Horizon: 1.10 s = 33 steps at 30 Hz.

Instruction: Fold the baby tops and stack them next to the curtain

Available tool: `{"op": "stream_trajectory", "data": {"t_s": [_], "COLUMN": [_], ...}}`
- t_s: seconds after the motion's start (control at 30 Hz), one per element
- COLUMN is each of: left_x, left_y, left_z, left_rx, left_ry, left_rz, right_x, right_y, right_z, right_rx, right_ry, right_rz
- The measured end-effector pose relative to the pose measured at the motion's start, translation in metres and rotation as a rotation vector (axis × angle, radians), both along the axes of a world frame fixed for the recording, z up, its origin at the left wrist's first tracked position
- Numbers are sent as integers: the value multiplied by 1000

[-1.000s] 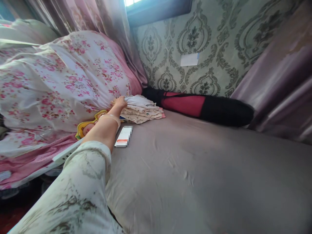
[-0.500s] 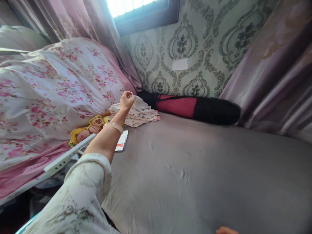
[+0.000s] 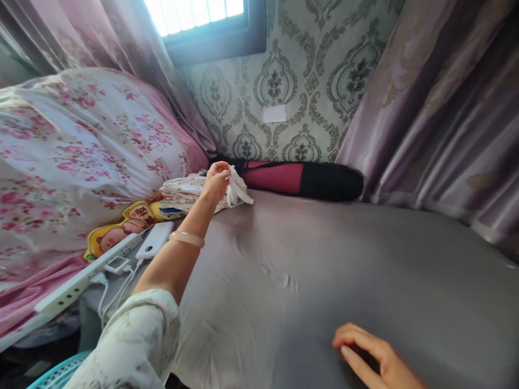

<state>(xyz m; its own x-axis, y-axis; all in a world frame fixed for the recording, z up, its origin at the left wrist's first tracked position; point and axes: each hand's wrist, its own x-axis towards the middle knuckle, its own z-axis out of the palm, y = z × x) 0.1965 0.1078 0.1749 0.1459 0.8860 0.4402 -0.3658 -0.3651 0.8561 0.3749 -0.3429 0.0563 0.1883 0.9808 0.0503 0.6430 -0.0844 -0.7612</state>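
Where the head view takes in a grey sheet [image 3: 308, 254] spread before a patterned wall [image 3: 275, 81], the entries run as follows. Item: white cloth [image 3: 237, 189], at the far left part of the sheet, its upper edge pinched between thumb and fingertips of the left hand [image 3: 218, 178], the rest hanging in loose folds just in front of a black-and-red bag [image 3: 279, 178]. Handling, as judged: light, soft and limp, with no stiffness of its own and nothing fragile about it; best taken by an edge or corner between thumb and fingers — two points held apart would keep it from bunching. Item: folded cloth pile [image 3: 182, 186], pale with small marks, beside the left wrist and partly behind it; probably soft too, its layers apt to slide on one another. Item: right hand [image 3: 371, 351], well apart from the left, over the near part of the sheet, fingers curled and thumb parted from them, nothing visible in its grasp — whether it touches the sheet cannot be told. Adjacent, at left: yellow cushion [image 3: 115, 233] with a cartoon figure, white power strip [image 3: 87, 278], white device [image 3: 155, 240] with a cable, floral bedding [image 3: 93, 140]. Lower left corner: turquoise basket [image 3: 59, 373], only its rim showing.
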Motion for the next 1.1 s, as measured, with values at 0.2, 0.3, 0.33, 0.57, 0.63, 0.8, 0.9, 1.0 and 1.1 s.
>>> {"op": "stream_trajectory", "data": {"t_s": [0.2, 0.3, 0.33, 0.57, 0.63, 0.8, 0.9, 1.0, 1.1], "left_x": [1, 0, 0, -4, -7, -19, -25, -29, -31], "left_y": [-59, -90, -99, -156, -168, -190, -198, -201, -198], "left_z": [-10, -14, -14, -12, -9, 0, 3, 4, 4], "left_rx": [-51, -87, -97, -94, -82, -69, -62, -74, -94], "left_ry": [55, 63, 65, 114, 141, 202, 231, 244, 239], "left_rz": [-250, -401, -442, -598, -633, -777, -849, -903, -895], "right_x": [6, 14, 16, 20, 15, -2, -12, -22, -28], "right_y": [50, 83, 96, 179, 193, 213, 220, 224, 223], "right_z": [23, 28, 29, 14, 10, 15, 25, 34, 36], "right_rx": [-1, 35, 53, 278, 336, 376, 380, 343, 296], "right_ry": [14, 57, 85, 208, 173, 120, 115, 126, 134], "right_rz": [120, 114, 105, 33, 41, 203, 333, 525, 604]}}
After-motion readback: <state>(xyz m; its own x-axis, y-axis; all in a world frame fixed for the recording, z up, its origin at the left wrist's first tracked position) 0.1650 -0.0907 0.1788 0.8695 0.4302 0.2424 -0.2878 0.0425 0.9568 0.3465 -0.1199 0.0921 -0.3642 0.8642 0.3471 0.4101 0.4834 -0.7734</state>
